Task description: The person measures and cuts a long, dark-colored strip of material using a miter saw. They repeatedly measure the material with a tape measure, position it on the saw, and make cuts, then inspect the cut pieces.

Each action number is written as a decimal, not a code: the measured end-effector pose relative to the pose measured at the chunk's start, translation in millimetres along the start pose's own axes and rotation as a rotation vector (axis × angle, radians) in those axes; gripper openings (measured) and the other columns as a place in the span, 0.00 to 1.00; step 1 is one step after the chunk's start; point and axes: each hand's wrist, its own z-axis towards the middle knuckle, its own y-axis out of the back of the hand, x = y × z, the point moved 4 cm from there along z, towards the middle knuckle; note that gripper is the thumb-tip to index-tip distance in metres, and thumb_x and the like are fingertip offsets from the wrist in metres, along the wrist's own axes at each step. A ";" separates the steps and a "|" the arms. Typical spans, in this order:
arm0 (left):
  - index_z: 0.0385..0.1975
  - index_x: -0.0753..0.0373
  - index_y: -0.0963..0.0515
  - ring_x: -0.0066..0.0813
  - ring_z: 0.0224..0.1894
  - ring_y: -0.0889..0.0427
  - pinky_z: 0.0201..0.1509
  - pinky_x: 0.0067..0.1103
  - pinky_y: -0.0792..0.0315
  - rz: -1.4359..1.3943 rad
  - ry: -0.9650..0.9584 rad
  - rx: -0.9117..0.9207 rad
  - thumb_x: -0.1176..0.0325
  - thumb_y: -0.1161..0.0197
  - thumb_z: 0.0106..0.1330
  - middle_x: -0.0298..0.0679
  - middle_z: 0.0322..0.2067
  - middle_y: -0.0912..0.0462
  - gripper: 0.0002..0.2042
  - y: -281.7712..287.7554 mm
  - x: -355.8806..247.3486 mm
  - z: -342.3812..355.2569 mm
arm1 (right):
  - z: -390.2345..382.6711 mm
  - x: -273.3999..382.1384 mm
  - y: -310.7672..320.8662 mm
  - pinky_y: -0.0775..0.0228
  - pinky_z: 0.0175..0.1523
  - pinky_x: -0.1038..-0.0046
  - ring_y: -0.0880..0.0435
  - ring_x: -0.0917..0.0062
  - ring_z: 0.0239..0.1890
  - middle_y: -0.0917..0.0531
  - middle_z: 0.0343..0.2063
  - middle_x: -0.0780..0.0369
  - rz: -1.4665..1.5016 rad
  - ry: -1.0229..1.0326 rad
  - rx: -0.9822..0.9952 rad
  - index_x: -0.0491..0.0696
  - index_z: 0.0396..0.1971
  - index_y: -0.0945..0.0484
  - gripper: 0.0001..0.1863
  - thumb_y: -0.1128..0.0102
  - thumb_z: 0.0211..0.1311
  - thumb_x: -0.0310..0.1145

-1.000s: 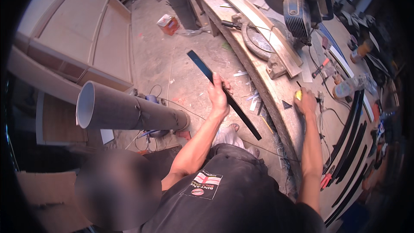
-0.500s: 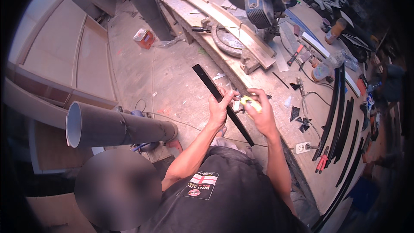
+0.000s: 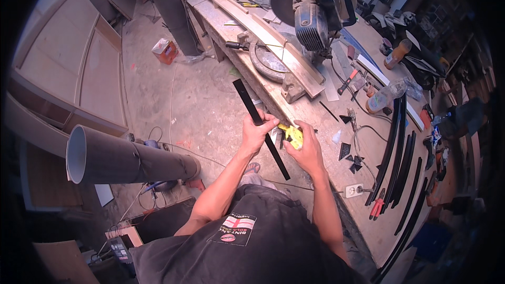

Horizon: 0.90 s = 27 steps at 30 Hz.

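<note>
In the head view, the left hand (image 3: 254, 132), at the centre of the frame, is closed around a dark strip (image 3: 248, 99), its fingers covering the middle. The strip slants from upper left to lower right, both ends jutting past the grip. Just right of it, the right hand (image 3: 307, 151) grips a yellow tape measure (image 3: 295, 137), whose left end sits close to the left thumb; whether they touch cannot be told. The bench (image 3: 329, 131) fills the right half, carrying a mitre saw (image 3: 311, 23) and a long board (image 3: 279, 47) at upper centre. Black offcuts (image 3: 344, 151), red-handled pliers (image 3: 376, 208) and long black strips (image 3: 398, 121) lie right of the hands. A thick tube (image 3: 137, 158) occupies the lower left.
</note>
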 end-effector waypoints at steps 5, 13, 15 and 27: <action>0.31 0.55 0.31 0.22 0.30 0.18 0.35 0.22 0.26 0.011 -0.057 -0.165 0.79 0.22 0.63 0.38 0.31 0.13 0.19 49.6 -25.9 46.1 | -86.1 -65.1 37.6 0.26 0.66 0.61 0.16 0.55 0.57 0.17 0.53 0.50 -0.001 -0.221 0.146 0.45 0.66 0.19 0.32 0.24 0.60 0.34; 0.35 0.60 0.25 0.25 0.26 0.17 0.33 0.23 0.23 0.005 -0.015 -0.131 0.31 0.30 0.68 0.35 0.27 0.18 0.32 71.8 -17.4 76.4 | -184.9 -114.6 21.6 0.24 0.58 0.62 0.15 0.61 0.50 0.16 0.44 0.52 0.316 -0.444 0.051 0.40 0.60 0.16 0.31 0.29 0.67 0.50; 0.37 0.59 0.27 0.25 0.26 0.19 0.33 0.24 0.23 -0.050 -0.056 -0.097 0.29 0.31 0.66 0.33 0.26 0.21 0.33 59.3 -3.4 72.3 | -173.2 -110.5 12.1 0.24 0.57 0.62 0.15 0.63 0.49 0.15 0.44 0.53 0.368 -0.433 0.011 0.39 0.59 0.16 0.33 0.30 0.69 0.53; 0.41 0.62 0.23 0.21 0.32 0.19 0.37 0.23 0.22 -0.059 -0.034 0.022 0.24 0.33 0.62 0.31 0.31 0.19 0.38 15.1 20.0 72.3 | -138.5 -95.8 -17.4 0.23 0.60 0.63 0.13 0.63 0.53 0.14 0.49 0.51 0.396 -0.384 0.021 0.39 0.59 0.16 0.29 0.30 0.69 0.47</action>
